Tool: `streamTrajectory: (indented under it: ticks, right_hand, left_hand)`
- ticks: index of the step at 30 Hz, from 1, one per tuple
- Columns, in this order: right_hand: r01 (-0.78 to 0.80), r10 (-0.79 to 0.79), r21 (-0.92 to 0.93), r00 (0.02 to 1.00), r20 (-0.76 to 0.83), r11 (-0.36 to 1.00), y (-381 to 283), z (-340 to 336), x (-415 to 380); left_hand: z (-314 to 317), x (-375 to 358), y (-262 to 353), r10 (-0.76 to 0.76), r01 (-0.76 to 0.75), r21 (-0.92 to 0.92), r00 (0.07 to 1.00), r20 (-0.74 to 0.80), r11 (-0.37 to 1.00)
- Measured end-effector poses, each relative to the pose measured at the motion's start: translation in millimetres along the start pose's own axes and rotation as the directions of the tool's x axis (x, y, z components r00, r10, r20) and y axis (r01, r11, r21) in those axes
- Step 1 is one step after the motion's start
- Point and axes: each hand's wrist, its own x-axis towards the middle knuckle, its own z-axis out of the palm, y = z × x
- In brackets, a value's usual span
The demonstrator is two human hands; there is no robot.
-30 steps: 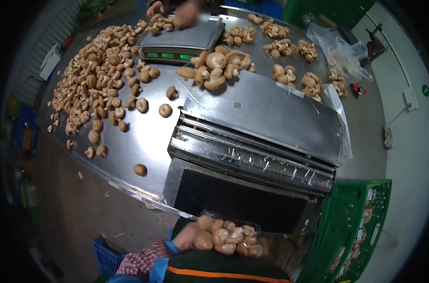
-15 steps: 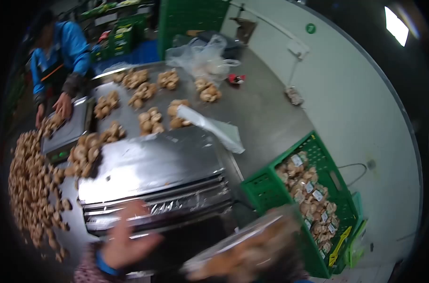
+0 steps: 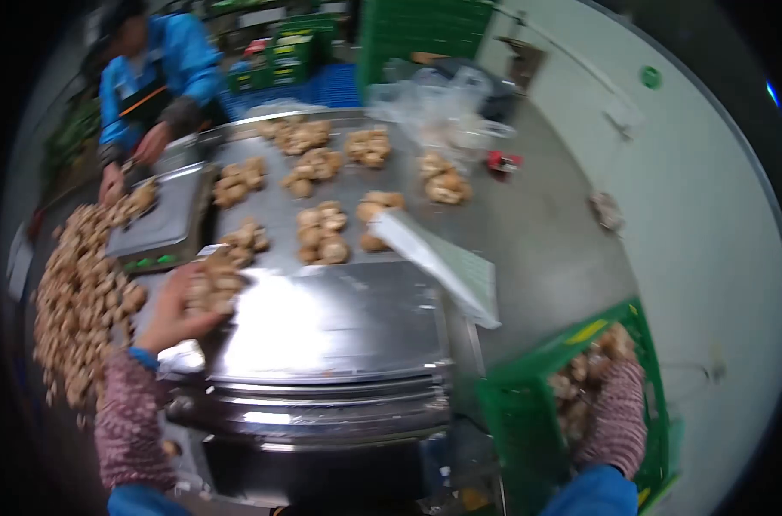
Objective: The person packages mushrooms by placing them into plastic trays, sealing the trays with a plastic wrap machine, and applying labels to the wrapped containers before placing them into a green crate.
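At the left edge of the steel wrapping machine, my left hand is closed around a clump of brown mushrooms, thumb on the near side. My right arm reaches into the green crate at the lower right. The right hand is mostly hidden there among wrapped mushroom packs, its fingers out of sight. Behind the machine, more mushroom clumps sit in rows on the steel table. A white sheet or bag lies over the machine's back right corner.
Loose mushrooms form a large heap at the left. Across the table a co-worker in blue handles mushrooms at a scale. Clear plastic bags and a small red item lie at the back, near the white wall.
My left hand has moved from over the machine's front to the mushroom clump and closed on it. My right hand has gone into the crate; the blurred wrapped pack is no longer before me.
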Motion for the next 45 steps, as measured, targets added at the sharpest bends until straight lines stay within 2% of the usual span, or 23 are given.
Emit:
streamTrajectory:
  ticks: [1,2,5,7,12,15,18,22,24,26,28,29,30,31,35,37,39,40,41,42,43,44,45]
  right_hand:
    - [-0.078,0.046,0.756,0.997,0.063,0.650,59,32,51]
    - [-0.056,-0.024,0.755,0.995,0.094,0.653,40,39,55]
    - [-0.144,0.254,0.240,0.806,-0.534,0.960,24,-35,13]
    - [0.481,-0.224,0.445,0.828,-0.514,0.756,-125,-85,-78]
    - [0.797,-0.818,0.428,0.542,-0.194,0.426,-351,-34,-283]
    - [0.753,-0.714,0.096,0.650,-0.261,0.651,-324,25,-310]
    - [0.674,-0.663,-0.056,0.704,-0.253,0.737,-313,51,-327]
    - [0.699,-0.720,-0.175,0.661,-0.213,0.694,-334,70,-325]
    - [0.723,-0.729,-0.107,0.664,-0.168,0.683,-320,58,-320]
    - [-0.083,-0.509,0.771,0.706,0.493,0.631,-290,42,-331]
    - [-0.686,-0.634,0.708,0.474,0.611,0.170,-244,51,-336]
    - [-0.869,-0.698,0.477,0.261,0.667,0.131,-234,36,-348]
    - [-0.973,-0.762,0.202,0.045,0.646,0.113,-231,21,-356]
    - [-0.973,-0.764,0.204,0.050,0.643,0.108,-237,17,-345]
    - [-0.827,-0.890,0.354,0.342,-0.300,-0.437,-311,-43,-277]
    - [-0.403,-0.599,0.579,0.778,-0.192,-0.709,-420,-66,-265]
    - [-0.013,-0.601,0.804,0.672,-0.433,-0.594,-483,9,-192]
    - [0.413,-0.686,0.889,0.706,-0.175,0.198,-487,55,-168]
    - [0.359,-0.664,0.867,0.747,-0.044,0.346,-506,49,-217]
    - [0.733,-0.859,0.454,0.472,0.198,0.507,-500,66,-209]
    - [0.986,-0.981,0.131,-0.075,-0.178,-0.100,-486,98,-190]
    - [0.684,-0.969,0.705,0.245,0.018,0.186,-480,81,-210]
    - [0.546,-0.952,0.795,0.278,0.125,0.263,-477,67,-216]
  left_hand:
    - [17,-1,-16,0.142,-0.144,0.079,0.989,0.035,0.986]
    - [28,-9,-5,0.179,-0.178,0.133,0.984,0.007,0.975]
    - [42,-15,28,0.260,-0.290,0.115,0.939,0.225,0.950]
    - [49,-15,38,0.343,-0.382,0.103,0.899,0.272,0.918]
    - [39,-43,55,0.355,-0.373,0.140,0.925,0.138,0.917]
    - [17,-122,38,0.056,-0.007,0.153,0.944,-0.325,0.988]
    - [28,-174,13,-0.092,0.221,0.505,0.959,-0.268,0.834]
    - [40,-157,8,-0.081,0.195,0.400,0.955,-0.284,0.896]
    - [33,-154,-1,-0.362,0.368,-0.219,0.930,0.069,0.904]
    - [-4,-179,4,-0.481,0.572,-0.560,0.816,0.320,0.599]
    - [-1,-235,-15,-0.221,0.392,-0.920,0.896,0.385,-0.014]
    - [2,-254,-13,-0.227,0.529,-0.739,0.727,0.648,-0.416]
    - [-15,-260,17,-0.263,0.471,-0.765,0.747,0.611,-0.439]
    - [6,-263,5,0.265,0.457,-0.527,0.877,0.400,-0.717]
    - [-53,-122,31,0.152,-0.106,-0.808,0.960,-0.235,-0.580]
    - [-53,-34,19,-0.145,-0.305,-0.928,0.950,-0.278,-0.216]
    - [23,31,-40,0.092,-0.285,-0.585,0.937,-0.338,0.759]
    - [53,33,-33,0.125,-0.290,-0.382,0.908,-0.401,0.877]
    - [60,28,-33,0.190,-0.261,-0.266,0.945,-0.267,0.928]
    - [83,24,-50,0.171,-0.196,-0.287,0.979,-0.112,0.938]
    - [77,24,-54,0.198,-0.178,-0.379,0.980,0.014,0.908]
    - [72,16,-53,0.225,-0.131,-0.473,0.963,0.147,0.871]
    - [69,10,-53,0.193,0.004,-0.648,0.953,0.233,0.761]
